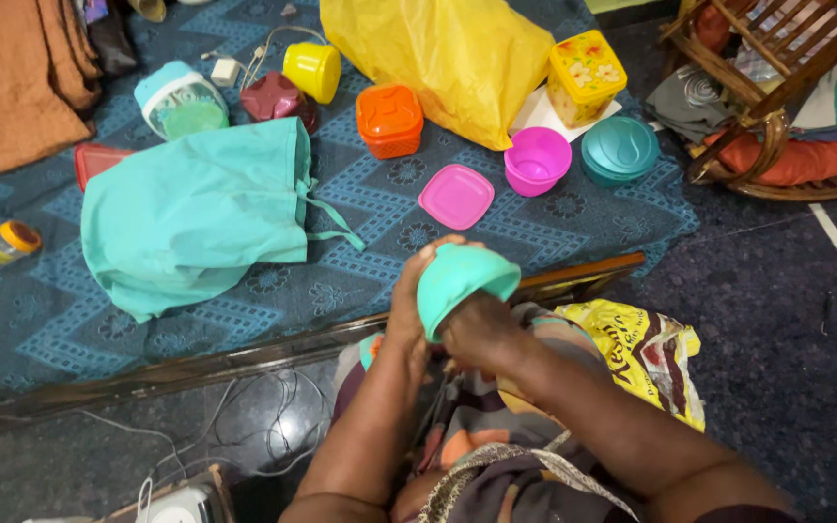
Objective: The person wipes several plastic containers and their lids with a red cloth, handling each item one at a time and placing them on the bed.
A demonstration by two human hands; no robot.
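On the blue patterned mat (554, 218), the teal cloth bag (196, 208) lies left of centre, with bare mat around its right edge. Right of the bag sit a pink lid (455, 196) and pink bowl (536, 161). Near the mat's front edge, the left hand (409, 300) and right hand (481, 331) both clasp a teal cup (459, 281).

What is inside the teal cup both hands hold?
The right hand reaches up into the teal cup; the left hand steadies its side. The cup covers the right fingers and anything else inside.
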